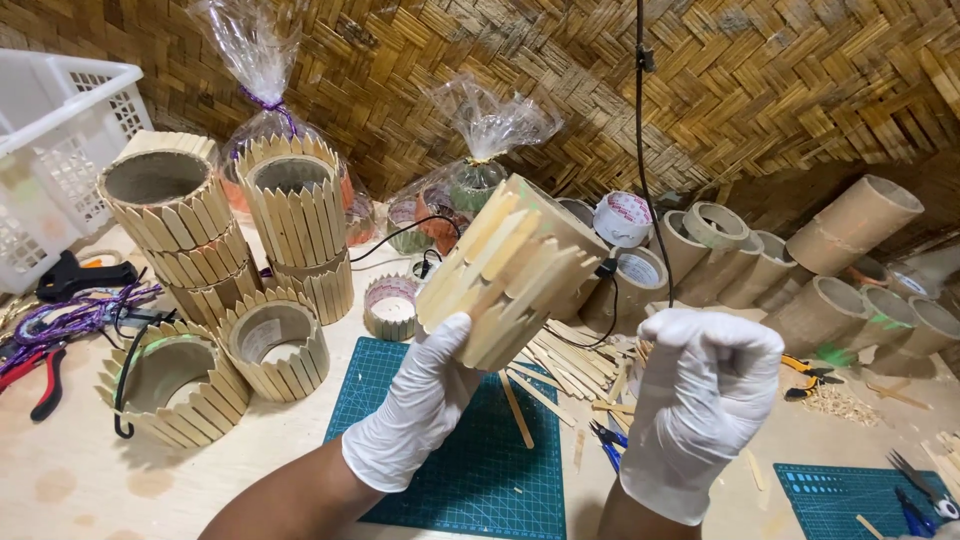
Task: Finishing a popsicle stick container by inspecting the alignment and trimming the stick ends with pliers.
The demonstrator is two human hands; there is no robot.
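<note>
Two gloved hands: left grip [425, 400] clasps the tilted stick-clad tube [510, 268] (loose sticks might shed), right hand [700, 385] fisted empty.

- Your counter [90, 470] is pale, stained wood, set against a woven bamboo wall.
- A dark green cutting mat [490, 470] lies flat before you; a second mat [830, 495] lies at the right edge.
- Loose wooden sticks [560, 365] are scattered across the first mat's far corner, with blue-handled pliers [607, 440] just beside them.
- At your left stand stick-clad holders [275, 345], some stacked in two towers.
- Bare cardboard tubes [820, 310] lie on their sides at the right.
- Red-handled pliers [40, 375] and purple cord [70, 320] lie at the far left, near a white basket [50, 150].
</note>
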